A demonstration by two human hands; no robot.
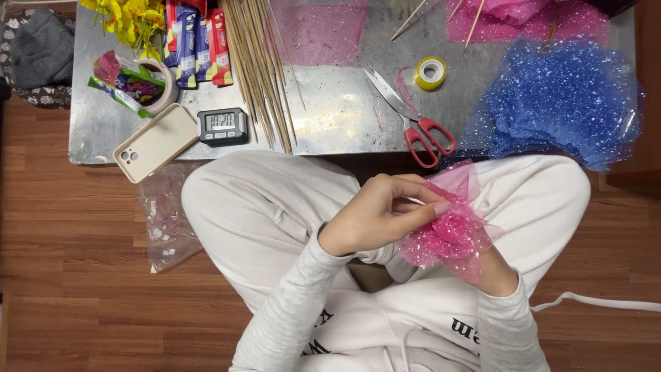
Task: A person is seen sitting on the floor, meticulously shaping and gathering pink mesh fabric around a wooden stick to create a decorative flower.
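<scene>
A: What occupies the centre of the view?

B: A pink mesh flower point(451, 231), a gathered bundle of glittery netting, held over the lap of a seated person in pale trousers, just below the near edge of the metal table point(337, 117).

A: How is it gripped?

B: The left hand point(375, 213) lies across it from the left; its fingertips point(439, 205) are drawn together, pinching the upper folds of the netting. The right hand point(492, 272) is mostly hidden beneath the bundle; only the wrist shows, so whether its fingers are closed on the mesh cannot be told.

A: What lies on the table nearest the hands?

B: Red-handled scissors point(413, 120), blades apart, point away from the person. Just beyond them stands a yellow tape roll point(431, 73). To the right, a stack of blue glitter mesh point(561, 103) overhangs the table's edge, close to the flower's upper petals.

A: And the far side?

B: More pink mesh pieces point(320, 27) lie flat at the back. A sheaf of wooden skewers point(258, 69) runs from the far edge toward the person. Left of it sit a small digital timer point(222, 125) and a cream-cased phone point(155, 142), face down, jutting over the edge. Yellow artificial flowers point(131, 21) fill the far left corner, and a clear plastic bag point(165, 220) rests on the wooden floor beside the left knee
</scene>
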